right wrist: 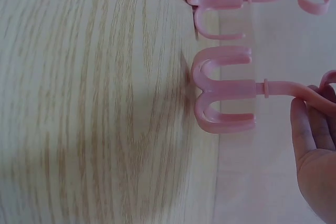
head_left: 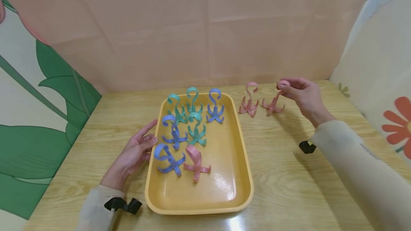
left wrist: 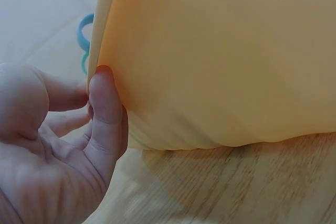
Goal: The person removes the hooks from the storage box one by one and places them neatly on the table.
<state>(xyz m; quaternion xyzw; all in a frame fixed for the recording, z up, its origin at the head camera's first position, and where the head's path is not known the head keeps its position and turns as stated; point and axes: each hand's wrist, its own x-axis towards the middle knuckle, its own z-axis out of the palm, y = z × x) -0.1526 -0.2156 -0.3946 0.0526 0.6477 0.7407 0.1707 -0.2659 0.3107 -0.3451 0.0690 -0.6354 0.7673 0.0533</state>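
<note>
My right hand (head_left: 305,97) holds a pink four-pronged swivel hook (head_left: 273,105) by its curved top, right of the tray. The prongs point down at the tabletop; I cannot tell whether they touch it. A second pink hook (head_left: 249,106) stands on the table between that one and the tray. My left hand (head_left: 136,152) grips the left rim of the yellow tray (head_left: 247,174), thumb and fingers on either side of the wall (left wrist: 107,30). Inside the tray stand several hooks: blue (head_left: 215,113), green (head_left: 196,134) and one pink (head_left: 197,168), mostly toward its left and far sides.
The wooden table (head_left: 276,188) runs back to a pink cloth (head_left: 205,45). Painted panels with green leaves (head_left: 57,152) and a red flower (head_left: 398,122) flank it left and right. A black wrist mount (head_left: 307,147) hangs below the right sleeve.
</note>
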